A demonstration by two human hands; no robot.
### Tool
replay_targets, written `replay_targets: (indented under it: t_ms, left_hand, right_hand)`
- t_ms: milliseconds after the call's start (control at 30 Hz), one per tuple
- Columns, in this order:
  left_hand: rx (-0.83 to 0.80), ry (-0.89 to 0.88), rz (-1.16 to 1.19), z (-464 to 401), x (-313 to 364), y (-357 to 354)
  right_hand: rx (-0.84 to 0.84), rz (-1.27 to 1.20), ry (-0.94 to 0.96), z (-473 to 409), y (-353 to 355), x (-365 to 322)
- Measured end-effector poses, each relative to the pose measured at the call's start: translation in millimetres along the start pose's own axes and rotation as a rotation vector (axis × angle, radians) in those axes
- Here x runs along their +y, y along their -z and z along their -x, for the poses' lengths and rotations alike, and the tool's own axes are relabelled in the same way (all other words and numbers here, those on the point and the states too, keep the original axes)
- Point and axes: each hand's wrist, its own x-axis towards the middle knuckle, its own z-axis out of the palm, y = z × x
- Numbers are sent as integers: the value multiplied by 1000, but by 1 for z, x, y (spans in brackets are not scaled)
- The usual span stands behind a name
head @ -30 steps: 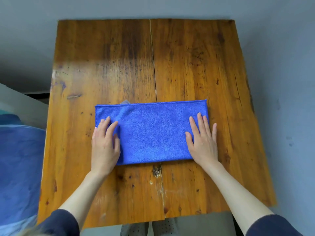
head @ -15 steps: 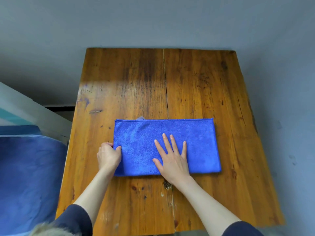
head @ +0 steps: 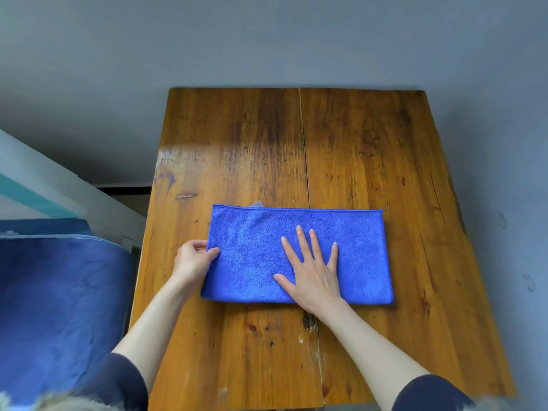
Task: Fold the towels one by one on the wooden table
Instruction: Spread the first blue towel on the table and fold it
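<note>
Towel (head: 258, 253): blue, folded into a strip, flat on worktop (head: 370, 161).
Handling: likely soft, light, limp; expect sag.
Left hand (head: 192, 261): fingers pinch left edge; lift here.
Right hand (head: 314, 271): fingers spread flat, pressing mid-strip.

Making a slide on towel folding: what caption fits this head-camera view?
Left hand pinches the left edge of a half-folded blue towel on the wooden table; right hand presses it flat.
</note>
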Motion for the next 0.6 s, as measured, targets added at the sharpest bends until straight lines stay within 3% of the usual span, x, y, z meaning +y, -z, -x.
replay_targets:
  t_ms: [133,267,400,600]
  left_hand:
    - [-176,31,176,6,8,13]
    - [-243,4,231,18,20,17]
    - [-258,-42,248,34,40,11]
    - [-295,-158,228,64,77,-30]
  right_hand:
    - [-46,-7,7,-6,3,-6]
    - [-88,-70,55,-3,14,4]
    - [-16,-184,62,14,27,26]
    - [158,-314,-72,51,38,65]
